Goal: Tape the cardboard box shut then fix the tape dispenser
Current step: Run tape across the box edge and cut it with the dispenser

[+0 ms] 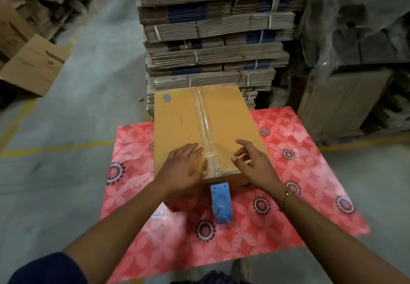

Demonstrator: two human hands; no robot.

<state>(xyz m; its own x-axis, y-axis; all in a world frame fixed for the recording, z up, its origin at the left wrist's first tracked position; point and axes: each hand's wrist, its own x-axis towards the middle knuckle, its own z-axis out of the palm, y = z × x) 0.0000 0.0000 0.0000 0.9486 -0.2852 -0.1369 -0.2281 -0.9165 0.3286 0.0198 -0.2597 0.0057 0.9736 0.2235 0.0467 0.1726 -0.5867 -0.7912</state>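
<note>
A brown cardboard box stands on a table with a red flowered cloth. Clear tape runs along the box's centre seam from the far edge to the near edge and folds over the front. My left hand lies flat on the box top just left of the tape, fingers spread. My right hand hovers over the near right part of the top, fingers loosely curled, holding nothing. A blue tape dispenser lies on the cloth right in front of the box, between my forearms; neither hand touches it.
A tall stack of bundled flat cardboard rises directly behind the table. Open cardboard boxes sit on the concrete floor at the left. Plastic-wrapped goods fill the right side. Yellow lines mark the floor.
</note>
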